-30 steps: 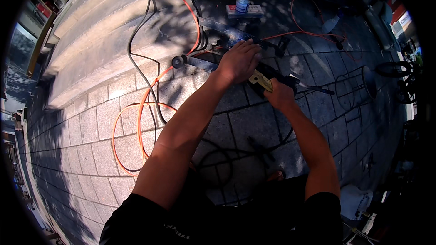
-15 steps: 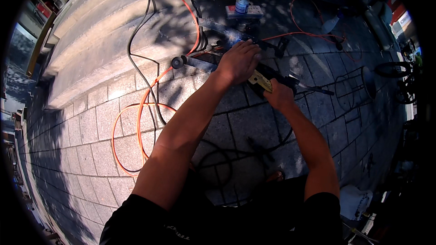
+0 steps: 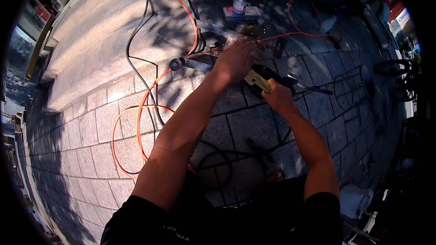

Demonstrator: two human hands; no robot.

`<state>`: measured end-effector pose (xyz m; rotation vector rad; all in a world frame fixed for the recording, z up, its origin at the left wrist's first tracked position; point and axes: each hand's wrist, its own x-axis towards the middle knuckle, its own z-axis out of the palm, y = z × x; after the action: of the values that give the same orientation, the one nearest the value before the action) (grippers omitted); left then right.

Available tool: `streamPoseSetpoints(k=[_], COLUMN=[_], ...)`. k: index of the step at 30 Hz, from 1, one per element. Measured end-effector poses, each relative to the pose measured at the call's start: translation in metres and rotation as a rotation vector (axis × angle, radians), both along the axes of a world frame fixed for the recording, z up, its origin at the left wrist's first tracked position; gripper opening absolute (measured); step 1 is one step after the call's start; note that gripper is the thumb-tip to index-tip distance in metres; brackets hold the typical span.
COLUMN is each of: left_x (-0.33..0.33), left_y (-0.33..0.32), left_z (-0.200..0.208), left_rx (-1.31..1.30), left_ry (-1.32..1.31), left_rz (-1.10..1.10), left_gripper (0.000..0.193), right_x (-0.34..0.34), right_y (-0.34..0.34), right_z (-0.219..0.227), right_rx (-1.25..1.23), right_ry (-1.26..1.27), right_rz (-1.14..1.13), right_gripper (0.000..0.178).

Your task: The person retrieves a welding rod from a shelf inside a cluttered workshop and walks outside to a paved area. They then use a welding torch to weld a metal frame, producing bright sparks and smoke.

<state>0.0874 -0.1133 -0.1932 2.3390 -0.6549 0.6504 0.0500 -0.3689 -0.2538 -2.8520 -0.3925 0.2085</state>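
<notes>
My right hand (image 3: 278,96) is closed round the grip of a yellow welding electrode holder (image 3: 257,80), whose front end points up-left behind my left hand. My left hand (image 3: 232,62) is stretched out flat, fingers side by side, in front of the glowing spot. Nothing shows in it, though its palm side is hidden. Orange sparks (image 3: 230,42) fly just beyond its fingers. There a flat metal bar (image 3: 217,29) slants across the ground, and a second metal bar (image 3: 199,65) lies nearer, with a small round wheel (image 3: 176,64) at its left end. A dark object lies beneath the holder.
A small bottle (image 3: 239,6) stands on a flat box (image 3: 252,13) beyond the bars. Orange cable (image 3: 119,122) and black cables (image 3: 131,47) loop over the paving (image 3: 100,136). Stone steps (image 3: 91,41) rise at the left. A round-topped stool (image 3: 367,82) lies at the right.
The bluish-white glow beyond my left hand has given way to orange sparks scattering outward. Both hands keep nearly the same places; the whole view has shifted slightly.
</notes>
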Motion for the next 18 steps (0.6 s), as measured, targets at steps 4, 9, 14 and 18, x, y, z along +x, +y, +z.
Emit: streamPoseSetpoints(k=[4, 9, 14, 18], left_x=[0.019, 0.023, 0.015, 0.014], left_y=[0.027, 0.053, 0.049, 0.046], left_z=[0.004, 0.002, -0.002, -0.004], left_rx=[-0.246, -0.338, -0.343, -0.277], left_ry=[-0.265, -0.199, -0.106, -0.138], left_rz=[0.164, 0.194, 0.113, 0.054], left_gripper=[0.036, 0.040, 0.041, 0.039], right_x=[-0.003, -0.002, 0.000, 0.003], right_y=[-0.001, -0.003, -0.002, -0.003], right_z=[0.005, 0.000, 0.000, 0.000], right_rx=[0.071, -0.011, -0.075, -0.096], right_ry=[-0.035, -0.014, 0.034, 0.078], right_rz=[0.076, 0.081, 0.043, 0.035], right_gripper=[0.051, 0.049, 0.052, 0.055])
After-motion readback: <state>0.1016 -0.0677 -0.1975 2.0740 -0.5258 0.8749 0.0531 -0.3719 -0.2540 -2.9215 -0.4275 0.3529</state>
